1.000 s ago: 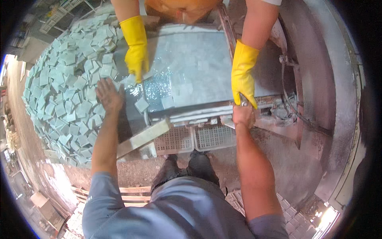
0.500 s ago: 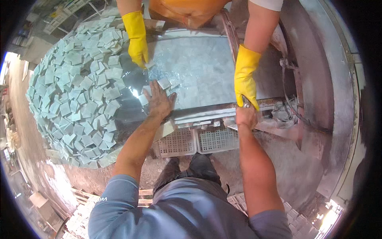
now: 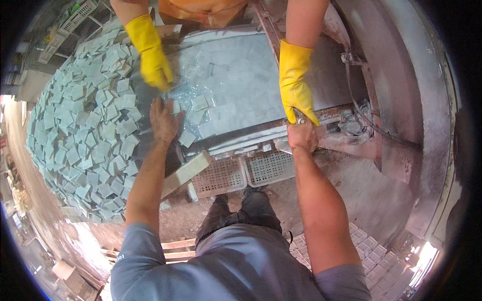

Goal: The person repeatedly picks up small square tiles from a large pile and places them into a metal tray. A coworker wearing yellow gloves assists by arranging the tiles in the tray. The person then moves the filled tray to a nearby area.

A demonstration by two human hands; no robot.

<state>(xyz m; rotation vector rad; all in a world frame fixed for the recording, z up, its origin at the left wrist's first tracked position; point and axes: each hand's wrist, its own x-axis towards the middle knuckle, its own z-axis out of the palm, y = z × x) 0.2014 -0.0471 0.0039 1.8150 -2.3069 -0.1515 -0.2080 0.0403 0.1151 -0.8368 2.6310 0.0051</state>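
Note:
My left hand (image 3: 165, 122) lies with fingers spread at the left end of the wet grey bed (image 3: 241, 80), beside the heap of tiles. A pale square tile (image 3: 199, 103) and several like it lie just right of its fingers. My right hand (image 3: 302, 136) is closed at the bed's near edge; what it grips is hidden. A small metal piece (image 3: 300, 120) shows between it and a co-worker's yellow-gloved hand (image 3: 299, 103), which reaches down from across the bed. The co-worker's other yellow glove (image 3: 156, 70) is above my left fingers.
A large heap of pale green square tiles (image 3: 83, 133) fills the left side. Below the near edge stand white perforated crates (image 3: 271, 169). A pale bar (image 3: 188, 173) juts out near my left forearm. At right are a rusty frame (image 3: 374, 128) and a hanging hose (image 3: 354, 95).
My left hand has moved left, off the tiles and toward the heap, leaving tiles on the bed. The co-worker's left-side glove also sits further left. My right hand stays at the edge.

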